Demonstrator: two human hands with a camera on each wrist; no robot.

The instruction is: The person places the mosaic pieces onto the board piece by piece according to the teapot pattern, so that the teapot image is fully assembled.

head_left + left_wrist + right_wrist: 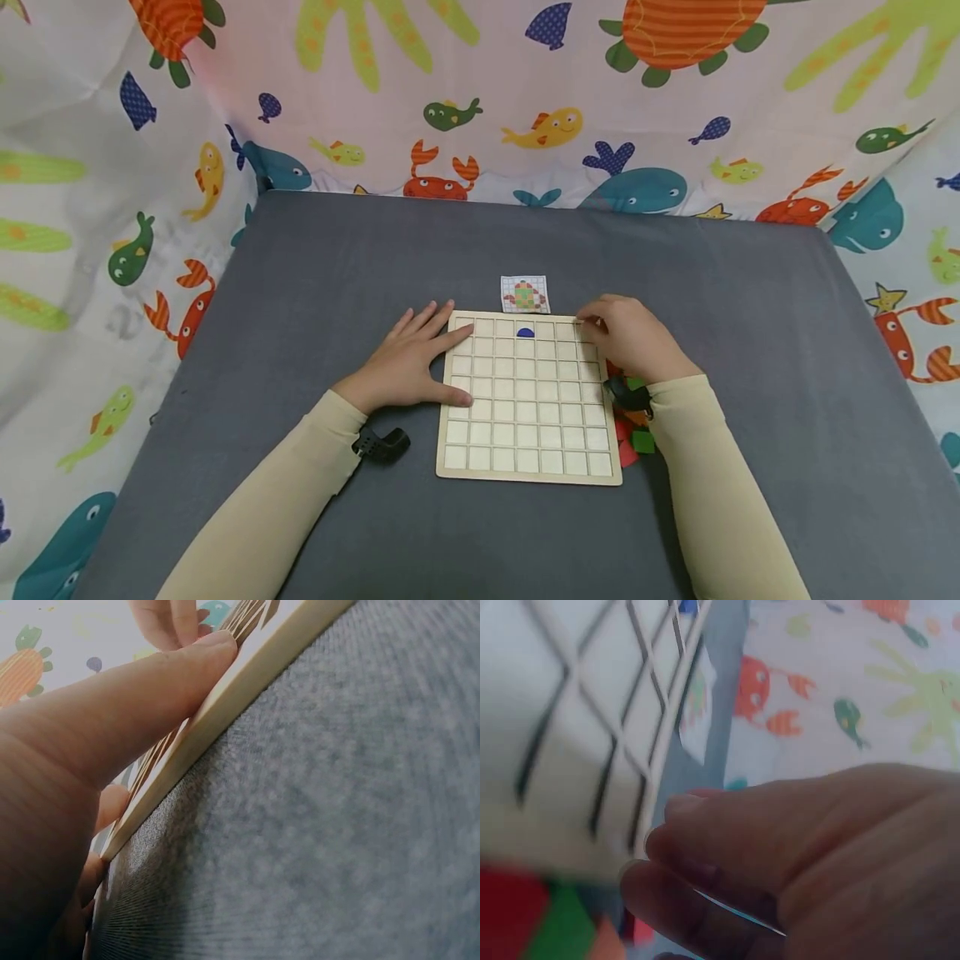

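Observation:
A pale wooden grid board [529,481] lies on the grey table, with a dark blue half-round piece [526,332] in a cell of its top row. My left hand [408,358] rests on the board's left edge, fingers spread and thumb lying over the rim. At the far right corner, my right hand [633,337] has its fingers curled against the board, seeming to grip it there; its fingertips [656,841] meet the corner. Beyond the board's far edge is a small pattern card [525,294] with a red, green and orange design.
Red, green and orange pieces [642,441] lie along the board's right side, partly hidden by the right hand and wrist. A grey cloth [360,258] covers the table. Behind and beside it hangs a fabric [480,75] printed with sea animals.

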